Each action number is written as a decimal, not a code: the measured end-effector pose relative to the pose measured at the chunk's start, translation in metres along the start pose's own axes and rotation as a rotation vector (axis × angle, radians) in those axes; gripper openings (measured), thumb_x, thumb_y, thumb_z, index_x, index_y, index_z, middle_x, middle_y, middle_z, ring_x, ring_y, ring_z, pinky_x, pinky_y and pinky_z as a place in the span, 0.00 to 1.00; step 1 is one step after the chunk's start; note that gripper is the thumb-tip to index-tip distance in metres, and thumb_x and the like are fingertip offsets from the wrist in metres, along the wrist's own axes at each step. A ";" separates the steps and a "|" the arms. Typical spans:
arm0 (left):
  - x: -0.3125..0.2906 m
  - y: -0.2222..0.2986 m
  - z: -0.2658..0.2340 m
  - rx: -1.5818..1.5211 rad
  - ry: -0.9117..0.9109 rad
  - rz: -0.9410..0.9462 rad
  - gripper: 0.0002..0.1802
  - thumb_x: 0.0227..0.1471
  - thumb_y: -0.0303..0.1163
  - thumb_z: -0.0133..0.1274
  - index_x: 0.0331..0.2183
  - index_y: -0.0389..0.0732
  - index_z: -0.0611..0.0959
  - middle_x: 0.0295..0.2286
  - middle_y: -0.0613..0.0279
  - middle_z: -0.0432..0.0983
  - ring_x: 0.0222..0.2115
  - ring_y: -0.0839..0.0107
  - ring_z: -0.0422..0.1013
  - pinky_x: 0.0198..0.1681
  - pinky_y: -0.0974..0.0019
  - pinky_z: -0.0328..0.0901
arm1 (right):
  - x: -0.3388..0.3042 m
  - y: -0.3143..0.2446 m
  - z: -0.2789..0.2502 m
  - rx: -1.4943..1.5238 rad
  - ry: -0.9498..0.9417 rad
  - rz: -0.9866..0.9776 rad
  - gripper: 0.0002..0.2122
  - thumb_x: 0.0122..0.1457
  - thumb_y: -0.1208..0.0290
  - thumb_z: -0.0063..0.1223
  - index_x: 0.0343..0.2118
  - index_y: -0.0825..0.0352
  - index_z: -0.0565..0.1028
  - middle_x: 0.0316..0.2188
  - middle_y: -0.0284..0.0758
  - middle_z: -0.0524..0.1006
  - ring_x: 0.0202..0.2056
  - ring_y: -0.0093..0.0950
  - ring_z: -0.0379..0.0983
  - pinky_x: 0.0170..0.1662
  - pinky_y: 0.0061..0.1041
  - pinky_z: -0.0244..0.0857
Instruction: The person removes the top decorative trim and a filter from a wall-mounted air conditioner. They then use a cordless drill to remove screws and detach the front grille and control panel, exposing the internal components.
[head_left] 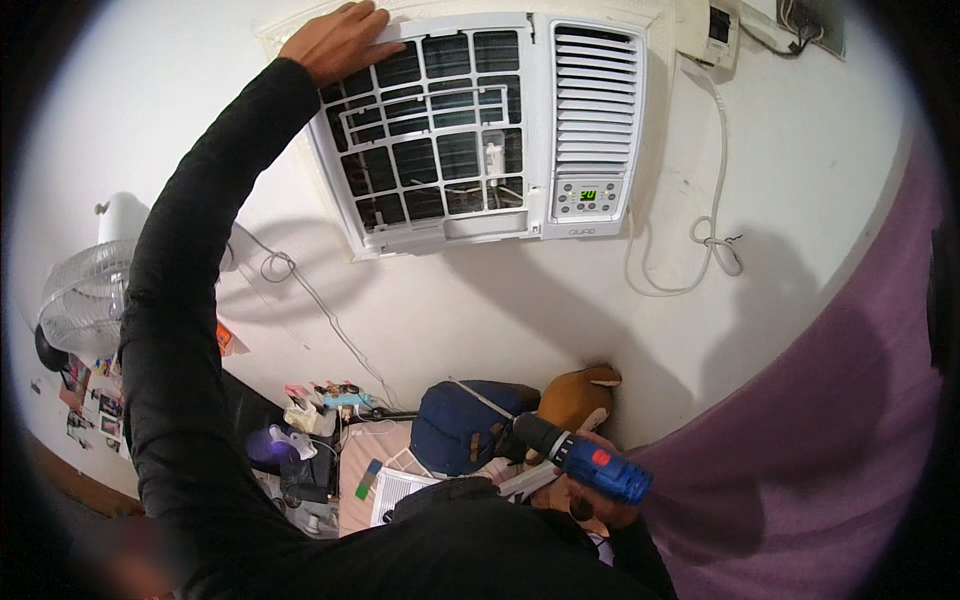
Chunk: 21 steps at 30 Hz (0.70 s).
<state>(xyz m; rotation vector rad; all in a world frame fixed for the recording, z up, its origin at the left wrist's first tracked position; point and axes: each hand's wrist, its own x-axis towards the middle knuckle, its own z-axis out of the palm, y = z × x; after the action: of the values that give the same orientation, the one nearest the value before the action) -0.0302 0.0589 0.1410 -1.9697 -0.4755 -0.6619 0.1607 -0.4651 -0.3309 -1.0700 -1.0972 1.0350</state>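
Note:
A white window air conditioner point(598, 110) is set in the wall, its display lit green. On its left half sits a white lattice front frame point(430, 135), with dark fins showing through the openings. My left hand point(335, 42) reaches up to the frame's upper left corner, its fingers curled over the edge. Low on the right, my right hand point(588, 508) grips a blue and black cordless drill point(608, 472); the drill hides much of that hand. A long thin bit point(482, 398) sticks out of the drill toward the upper left, well below the air conditioner and apart from it.
A fan point(90, 300) stands at the left. Below are a blue backpack point(455, 425), a brown plush toy point(575, 405) and a white louvred panel point(400, 492). A white cord point(720, 200) hangs from a wall box point(708, 35). Purple cloth point(800, 450) covers the right side.

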 end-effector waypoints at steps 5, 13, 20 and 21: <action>0.015 0.023 -0.013 -0.049 0.145 0.051 0.30 0.64 0.58 0.54 0.49 0.39 0.80 0.44 0.51 0.77 0.45 0.54 0.77 0.50 0.55 0.74 | 0.000 0.002 -0.007 0.067 0.051 0.226 0.40 0.59 0.86 0.61 0.72 0.64 0.52 0.53 0.43 0.77 0.52 0.31 0.77 0.55 0.30 0.75; 0.153 0.156 -0.035 -0.524 -0.171 -0.054 0.33 0.66 0.55 0.49 0.50 0.31 0.83 0.47 0.38 0.78 0.49 0.45 0.75 0.54 0.48 0.71 | 0.003 -0.026 0.012 0.013 0.108 0.071 0.36 0.61 0.86 0.60 0.71 0.62 0.57 0.47 0.39 0.80 0.43 0.25 0.78 0.45 0.26 0.76; 0.190 0.175 -0.026 -0.356 -0.027 0.071 0.28 0.65 0.51 0.51 0.44 0.32 0.85 0.45 0.41 0.80 0.46 0.46 0.77 0.51 0.48 0.73 | 0.010 -0.015 -0.007 -0.006 0.058 0.419 0.35 0.62 0.81 0.61 0.70 0.62 0.59 0.45 0.37 0.81 0.42 0.25 0.78 0.46 0.29 0.75; 0.192 0.173 -0.027 -0.394 -0.036 0.091 0.27 0.65 0.49 0.51 0.43 0.30 0.84 0.45 0.38 0.78 0.47 0.44 0.76 0.53 0.47 0.71 | 0.012 -0.011 -0.011 0.049 0.033 0.332 0.34 0.62 0.80 0.61 0.70 0.62 0.59 0.45 0.37 0.81 0.43 0.25 0.78 0.47 0.30 0.75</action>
<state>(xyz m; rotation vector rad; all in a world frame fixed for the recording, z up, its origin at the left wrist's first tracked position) 0.2121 -0.0341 0.1550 -2.3619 -0.2887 -0.7032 0.1747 -0.4564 -0.3192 -1.2519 -0.8794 1.2932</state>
